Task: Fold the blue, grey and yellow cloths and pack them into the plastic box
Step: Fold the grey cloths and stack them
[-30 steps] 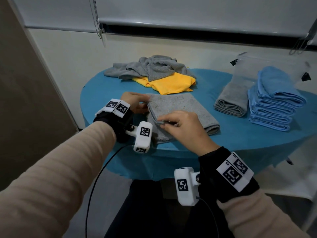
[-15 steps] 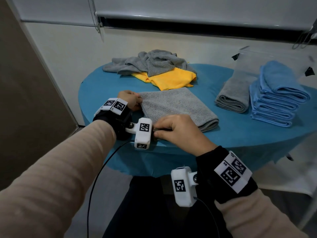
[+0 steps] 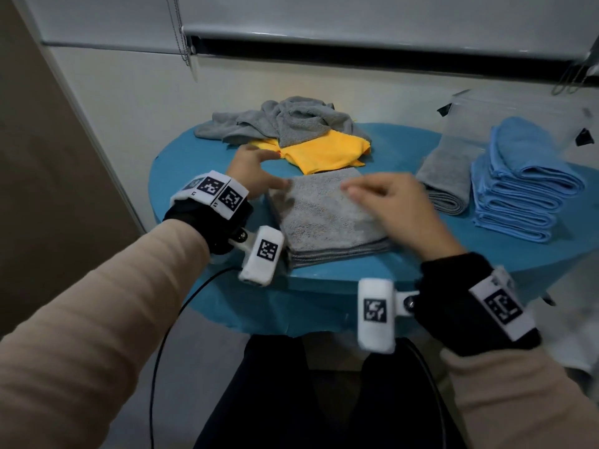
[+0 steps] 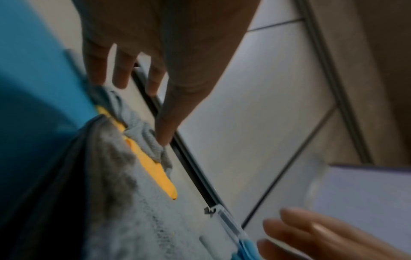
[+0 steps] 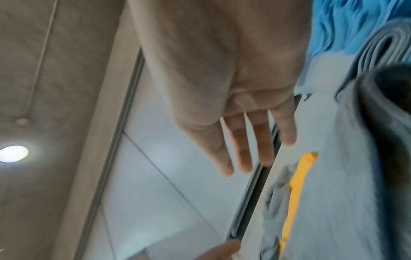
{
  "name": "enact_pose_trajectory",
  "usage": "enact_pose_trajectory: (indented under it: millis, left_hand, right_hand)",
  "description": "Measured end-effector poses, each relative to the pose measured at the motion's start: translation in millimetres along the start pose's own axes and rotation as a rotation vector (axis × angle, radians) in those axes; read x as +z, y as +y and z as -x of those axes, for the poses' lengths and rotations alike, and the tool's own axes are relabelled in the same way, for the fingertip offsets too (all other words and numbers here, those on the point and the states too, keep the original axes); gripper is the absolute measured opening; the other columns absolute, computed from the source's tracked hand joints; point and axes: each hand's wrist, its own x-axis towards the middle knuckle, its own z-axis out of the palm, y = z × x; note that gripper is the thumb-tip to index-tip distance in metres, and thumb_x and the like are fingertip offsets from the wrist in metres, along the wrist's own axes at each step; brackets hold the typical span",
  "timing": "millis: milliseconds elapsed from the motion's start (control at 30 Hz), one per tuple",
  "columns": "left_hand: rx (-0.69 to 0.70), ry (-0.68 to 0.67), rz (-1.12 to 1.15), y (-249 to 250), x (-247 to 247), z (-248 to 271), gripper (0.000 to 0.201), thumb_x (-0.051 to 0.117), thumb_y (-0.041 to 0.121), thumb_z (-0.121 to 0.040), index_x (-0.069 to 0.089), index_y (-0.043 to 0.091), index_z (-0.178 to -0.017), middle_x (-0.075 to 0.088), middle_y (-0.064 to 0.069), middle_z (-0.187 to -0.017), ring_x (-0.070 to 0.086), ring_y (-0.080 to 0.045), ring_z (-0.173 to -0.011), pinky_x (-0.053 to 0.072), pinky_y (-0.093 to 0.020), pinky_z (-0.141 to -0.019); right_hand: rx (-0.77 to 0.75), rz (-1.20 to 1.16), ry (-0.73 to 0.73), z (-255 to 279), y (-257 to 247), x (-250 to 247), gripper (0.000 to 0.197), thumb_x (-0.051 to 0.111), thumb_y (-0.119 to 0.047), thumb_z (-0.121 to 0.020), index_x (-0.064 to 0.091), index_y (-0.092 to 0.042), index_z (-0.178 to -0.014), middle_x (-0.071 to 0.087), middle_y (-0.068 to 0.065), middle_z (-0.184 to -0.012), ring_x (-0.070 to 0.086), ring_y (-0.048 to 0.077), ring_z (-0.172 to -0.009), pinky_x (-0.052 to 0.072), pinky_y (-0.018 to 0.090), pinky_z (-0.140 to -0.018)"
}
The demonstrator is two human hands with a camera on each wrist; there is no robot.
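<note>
A folded grey cloth [image 3: 327,218] lies on the blue table [image 3: 201,157] in front of me. My left hand [image 3: 256,175] hovers at the cloth's far left corner, fingers spread and straight [image 4: 120,70], holding nothing. My right hand [image 3: 392,202] floats over the cloth's right side with fingers extended [image 5: 244,149], also empty. Behind lie a yellow cloth [image 3: 324,150] and a crumpled grey cloth [image 3: 285,121] partly on top of it. At the right stand a folded grey cloth [image 3: 447,176], a stack of folded blue cloths [image 3: 522,179] and a clear plastic box [image 3: 518,111].
The round table stands against a pale wall with a window blind [image 3: 356,17] above. The table's front edge [image 3: 308,286] runs close to my wrists. A black cable [image 3: 168,335] hangs from my left wrist camera. Bare table surface shows at the left.
Both hands have let go of the grey cloth's near edge and lifted, opening above it. The cloth now lies folded, its layered edge toward me. The view has shifted downward.
</note>
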Motion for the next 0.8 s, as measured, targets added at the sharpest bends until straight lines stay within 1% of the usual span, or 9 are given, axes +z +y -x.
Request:
enact_pose_trajectory:
  millis: [67, 100, 200, 267, 333, 400, 600, 733, 800]
  left_hand:
    - [0.132, -0.114, -0.105, 12.0, -3.2, 6.0, 0.052, 0.065, 0.032, -0.086, 0.05, 0.022, -0.134, 0.039, -0.003, -0.144, 0.042, -0.021, -0.129, 0.033, -0.029, -0.102]
    - [0.182, -0.226, -0.189, 17.2, -2.9, 9.4, 0.054, 0.061, 0.038, -0.087, 0.046, 0.023, -0.137, 0.039, -0.001, -0.146, 0.041, -0.021, -0.131, 0.032, -0.03, -0.103]
    - [0.204, -0.624, -0.447, 29.0, 5.2, 19.0, 0.088, 0.044, 0.069, -0.077, 0.02, 0.024, -0.149, 0.015, 0.001, -0.157, 0.019, -0.022, -0.143, 0.016, -0.042, -0.117]
    - [0.131, -0.773, -0.599, 28.4, 10.8, 17.6, 0.107, 0.039, 0.083, -0.066, 0.005, 0.029, -0.151, 0.002, 0.002, -0.159, 0.01, -0.024, -0.145, 0.01, -0.048, -0.118]
    - [0.074, -0.795, -0.613, 29.3, 12.6, 14.9, 0.101, 0.054, 0.071, -0.072, 0.001, 0.034, -0.15, 0.003, 0.004, -0.159, 0.01, -0.023, -0.145, 0.011, -0.046, -0.116]
    - [0.066, -0.79, -0.597, 30.8, 12.2, 12.4, 0.1, 0.066, 0.054, -0.075, 0.002, 0.036, -0.149, 0.006, 0.004, -0.159, 0.012, -0.023, -0.145, 0.015, -0.042, -0.114]
    - [0.084, -0.889, -0.72, 37.0, 3.2, 8.5, 0.108, 0.077, 0.024, -0.074, 0.001, 0.037, -0.149, -0.009, 0.006, -0.158, -0.001, -0.023, -0.145, 0.019, -0.043, -0.116]
    - [0.236, -0.939, -0.668, 57.8, 10.3, 23.4, 0.086, 0.067, 0.029, -0.084, 0.011, 0.025, -0.15, 0.012, -0.002, -0.154, 0.02, -0.025, -0.139, 0.032, -0.042, -0.104]
    - [0.226, -0.968, -0.647, 61.6, 20.8, 35.1, 0.073, 0.048, 0.041, -0.094, 0.006, 0.021, -0.151, 0.003, -0.002, -0.158, 0.014, -0.022, -0.142, 0.019, -0.042, -0.112]
  right_hand:
    - [0.096, -0.011, 0.221, -16.1, 17.8, -20.2, 0.017, 0.058, -0.012, -0.09, 0.071, -0.02, -0.097, 0.067, -0.001, -0.09, 0.057, 0.005, -0.078, 0.044, 0.021, -0.077]
    - [0.169, 0.006, 0.239, -22.1, 27.4, -25.7, 0.018, 0.056, -0.01, -0.091, 0.07, -0.02, -0.095, 0.064, -0.002, -0.083, 0.053, 0.003, -0.07, 0.043, 0.021, -0.072]
    - [0.374, 0.102, -0.001, -27.7, 49.1, -33.0, 0.021, 0.053, -0.009, -0.092, 0.064, -0.023, -0.102, 0.054, -0.002, -0.074, 0.043, 0.006, -0.058, 0.036, 0.021, -0.055]
    - [0.414, 0.125, -0.148, -24.6, 50.9, -30.7, 0.024, 0.054, -0.015, -0.093, 0.062, -0.023, -0.114, 0.054, -0.002, -0.077, 0.046, 0.011, -0.06, 0.037, 0.023, -0.051]
    - [0.413, 0.108, -0.21, -23.0, 47.5, -25.8, 0.037, 0.058, -0.015, -0.092, 0.055, -0.024, -0.128, 0.054, -0.003, -0.085, 0.047, 0.011, -0.059, 0.042, 0.021, -0.046]
    - [0.46, 0.049, -0.249, -20.7, 42.5, -21.8, 0.049, 0.064, -0.009, -0.088, 0.05, -0.024, -0.133, 0.049, -0.001, -0.079, 0.047, 0.014, -0.054, 0.045, 0.019, -0.038]
    - [0.507, -0.103, -0.336, -2.4, 38.2, -20.9, 0.068, 0.076, -0.013, -0.077, 0.044, -0.026, -0.136, 0.047, 0.002, -0.075, 0.048, 0.013, -0.052, 0.046, 0.023, -0.039]
    - [0.534, -0.328, -0.165, 0.1, 36.9, -9.9, 0.058, 0.065, -0.013, -0.087, 0.043, -0.02, -0.14, 0.059, 0.006, -0.116, 0.062, 0.014, -0.07, 0.053, 0.026, -0.046]
    - [0.531, -0.348, -0.159, -0.2, 36.8, -6.0, 0.056, 0.058, -0.005, -0.09, 0.043, -0.02, -0.141, 0.056, 0.004, -0.126, 0.062, 0.014, -0.078, 0.054, 0.026, -0.05]
